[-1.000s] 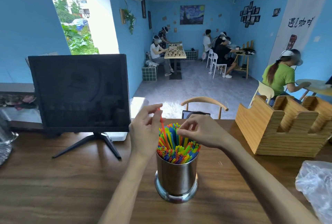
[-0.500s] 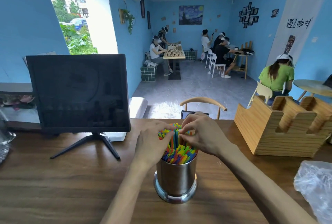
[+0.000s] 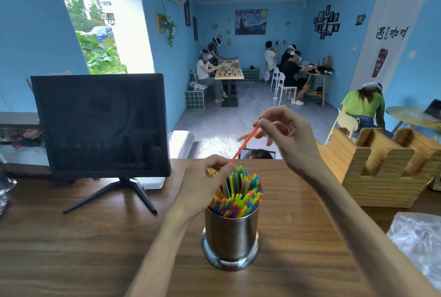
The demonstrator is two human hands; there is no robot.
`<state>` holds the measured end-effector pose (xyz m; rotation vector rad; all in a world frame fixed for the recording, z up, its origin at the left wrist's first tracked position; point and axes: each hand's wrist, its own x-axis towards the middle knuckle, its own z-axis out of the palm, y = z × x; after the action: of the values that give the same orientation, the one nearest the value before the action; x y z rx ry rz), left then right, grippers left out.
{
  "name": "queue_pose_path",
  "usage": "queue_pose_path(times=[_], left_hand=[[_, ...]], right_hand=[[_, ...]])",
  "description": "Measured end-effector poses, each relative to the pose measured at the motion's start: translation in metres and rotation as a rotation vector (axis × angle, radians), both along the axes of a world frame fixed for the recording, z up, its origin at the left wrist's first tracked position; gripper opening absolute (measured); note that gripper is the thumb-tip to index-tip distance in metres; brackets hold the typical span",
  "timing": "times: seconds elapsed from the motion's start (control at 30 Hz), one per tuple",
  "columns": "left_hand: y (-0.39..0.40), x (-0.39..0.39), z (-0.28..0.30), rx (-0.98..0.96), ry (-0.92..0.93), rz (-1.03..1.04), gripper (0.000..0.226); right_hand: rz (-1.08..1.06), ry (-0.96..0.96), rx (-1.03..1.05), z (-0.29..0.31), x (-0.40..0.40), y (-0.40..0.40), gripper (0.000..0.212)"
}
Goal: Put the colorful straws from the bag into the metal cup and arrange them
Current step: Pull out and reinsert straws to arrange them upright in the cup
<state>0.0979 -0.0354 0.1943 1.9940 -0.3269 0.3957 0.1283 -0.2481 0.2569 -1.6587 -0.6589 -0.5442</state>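
A shiny metal cup (image 3: pixel 231 237) stands on the wooden table (image 3: pixel 71 249), packed with upright colorful straws (image 3: pixel 238 191). My right hand (image 3: pixel 290 137) is raised above and behind the cup and pinches the top end of an orange-red straw (image 3: pixel 244 145), which slants down to the left. My left hand (image 3: pixel 205 184) rests against the left side of the straw bundle, fingers curled around the lower end of that straw and the straws at the rim. A clear plastic bag (image 3: pixel 420 239) lies at the right edge of the table.
A dark monitor (image 3: pixel 100 125) on a tripod stand sits at the back left of the table. A wooden holder (image 3: pixel 386 165) stands at the back right. A chair back (image 3: pixel 243 137) shows behind the table. Several people sit at tables across the room.
Both hands were pressed on the straw tops half a second ago. My right hand has since risen up and to the right, drawing an orange-red straw out of the bundle.
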Motion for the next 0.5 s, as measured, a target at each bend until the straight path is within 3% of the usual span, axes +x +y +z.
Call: queue_pose_path(times=[0.1,0.2,0.33,0.5], left_hand=[[0.007,-0.001,0.012,-0.274,-0.006,0.035,0.013],[0.018,0.001,0.023,-0.601,-0.053,0.059,0.019],[0.033,-0.001,0.028,-0.728,-0.049,0.019,0.039],[0.029,-0.005,0.03,-0.804,-0.04,0.01,0.035]], right_hand=[[-0.004,0.016,0.113,-0.006,0.003,-0.005,0.004],[-0.01,0.083,0.093,-0.02,0.003,-0.007,0.005],[0.021,0.145,-0.062,-0.038,0.006,-0.011,0.006],[0.056,0.205,-0.434,-0.051,0.009,-0.012,0.006]])
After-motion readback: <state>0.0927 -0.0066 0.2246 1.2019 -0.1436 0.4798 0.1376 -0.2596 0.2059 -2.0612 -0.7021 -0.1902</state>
